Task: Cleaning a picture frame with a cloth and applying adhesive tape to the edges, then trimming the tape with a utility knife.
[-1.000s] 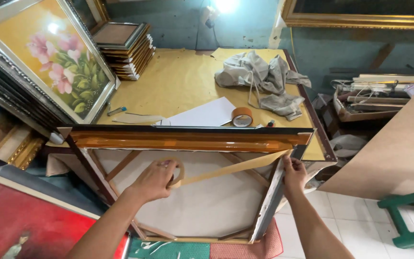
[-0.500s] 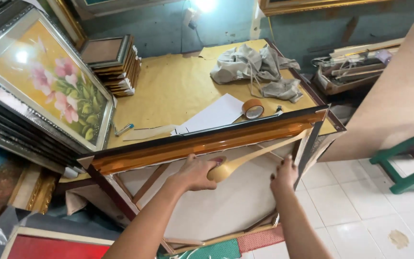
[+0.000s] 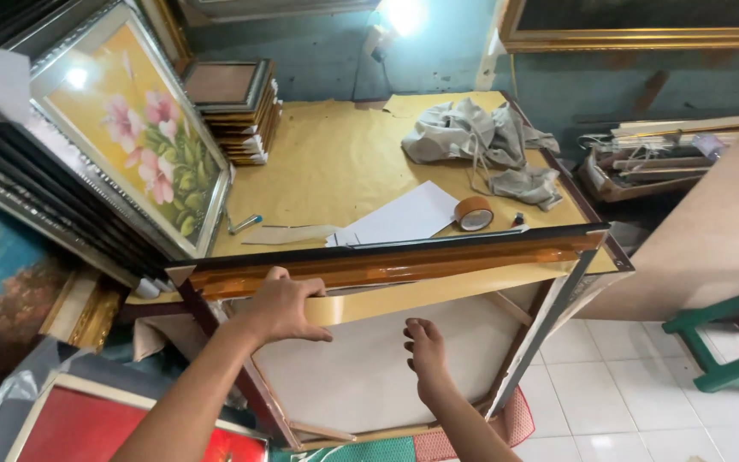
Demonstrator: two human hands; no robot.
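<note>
A picture frame (image 3: pixel 549 316) stands on edge against the table, its white canvas back (image 3: pixel 361 376) facing me. A strip of tan tape (image 3: pixel 438 291) runs along the upper rail just under the orange-brown top edge (image 3: pixel 387 261). My left hand (image 3: pixel 280 306) presses the left end of the tape, fingers curled over a roll that is mostly hidden. My right hand (image 3: pixel 425 355) hovers just below the strip, fingers loosely bent, holding nothing.
A brown-paper-covered table (image 3: pixel 335 171) carries a tape roll (image 3: pixel 474 213), white sheets (image 3: pixel 404 218), a grey cloth heap (image 3: pixel 481 141) and stacked small frames (image 3: pixel 233 107). Flower painting (image 3: pixel 134 141) leans at left. Green stool (image 3: pixel 729 334) stands on the tiled floor at right.
The tape strip now lies flat along the upper rail instead of hanging diagonally. My right hand let go of its end and dropped lower; the left moved left along the rail.
</note>
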